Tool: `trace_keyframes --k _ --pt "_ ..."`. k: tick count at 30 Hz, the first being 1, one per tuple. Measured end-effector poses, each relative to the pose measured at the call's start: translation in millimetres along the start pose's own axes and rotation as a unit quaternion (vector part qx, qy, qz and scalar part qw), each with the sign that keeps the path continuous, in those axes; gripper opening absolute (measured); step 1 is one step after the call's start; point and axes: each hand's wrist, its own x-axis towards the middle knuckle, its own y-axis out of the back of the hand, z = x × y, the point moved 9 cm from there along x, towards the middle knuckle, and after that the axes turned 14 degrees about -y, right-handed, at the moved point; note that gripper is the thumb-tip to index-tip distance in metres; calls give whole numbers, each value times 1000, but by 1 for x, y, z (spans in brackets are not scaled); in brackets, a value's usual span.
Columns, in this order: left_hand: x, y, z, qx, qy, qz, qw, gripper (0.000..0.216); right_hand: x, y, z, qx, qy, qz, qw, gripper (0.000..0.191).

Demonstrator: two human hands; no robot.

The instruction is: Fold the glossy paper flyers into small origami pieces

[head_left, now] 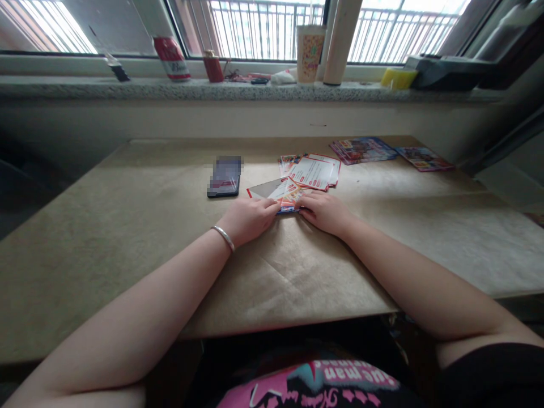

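L hand & R hand grip flat glossy card pack, red-white w/ blue edge.

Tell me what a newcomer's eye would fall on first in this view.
Both hands meet mid-table: the left hand, a silver bangle at its wrist, and the right hand touch a colourful leaflet on the brown paper cover. Just behind lies a fanned pile of red-and-white leaflets, with a dark phone to their left. On the windowsill beyond, a red can and a paper cup stand out.
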Motion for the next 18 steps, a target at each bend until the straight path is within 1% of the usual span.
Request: trace_keyframes --k 5,9,13,18 --pt "-1 -7 -8 -20 13 -1 1000 29 1 2 3 17 15 27 999 22" --pt "-2 -8 -10 -23 26 6 999 31 2 -2 8 16 4 27 999 25" --pt "-3 -8 -13 -18 54 -3 998 31 2 -5 10 5 -4 25 1000 27" --pt "-4 -12 -14 -48 40 0 998 31 3 -5 9 -12 -12 23 1000 28"
